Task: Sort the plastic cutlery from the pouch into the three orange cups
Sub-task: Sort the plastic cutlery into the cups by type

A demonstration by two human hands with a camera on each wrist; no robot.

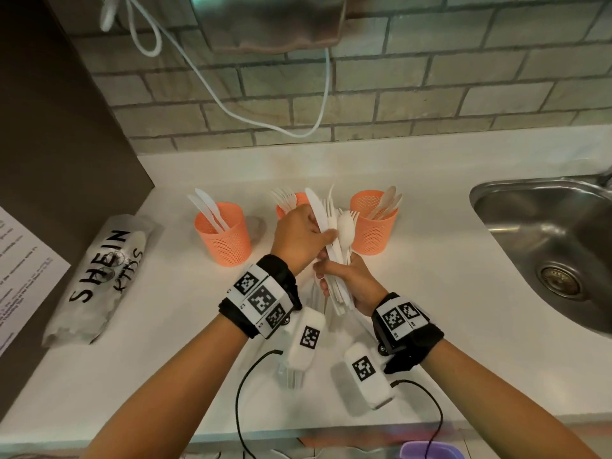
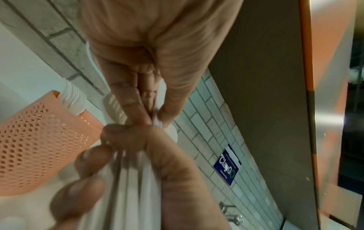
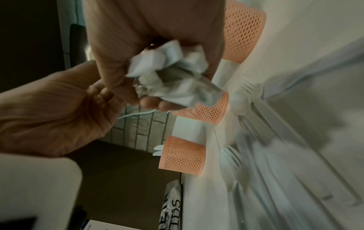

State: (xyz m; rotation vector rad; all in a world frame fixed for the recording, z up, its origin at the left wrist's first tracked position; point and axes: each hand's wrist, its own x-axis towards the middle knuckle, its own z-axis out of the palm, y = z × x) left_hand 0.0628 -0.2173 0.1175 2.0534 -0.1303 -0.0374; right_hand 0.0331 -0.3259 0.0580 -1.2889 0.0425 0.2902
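Observation:
Three orange mesh cups stand in a row on the white counter: the left cup (image 1: 222,235) holds knives, the middle cup (image 1: 293,202) forks, the right cup (image 1: 374,226) spoons. My right hand (image 1: 331,279) grips a mixed bundle of white plastic cutlery (image 1: 332,220) by its handles, just in front of the middle cup. My left hand (image 1: 323,238) pinches one piece in that bundle; its finger and thumb meet on a white edge (image 2: 156,122). In the right wrist view the handle ends (image 3: 169,74) stick out of my fist. The pouch (image 1: 102,276), marked SHEIN KIDS, lies at the left.
More loose cutlery (image 3: 256,147) lies on the counter below my hands. A steel sink (image 1: 546,246) is sunk in at the right. A printed sheet (image 1: 20,279) sits beside the pouch, and a dark panel (image 1: 59,127) rises behind it. A white cable (image 1: 231,111) hangs on the brick wall.

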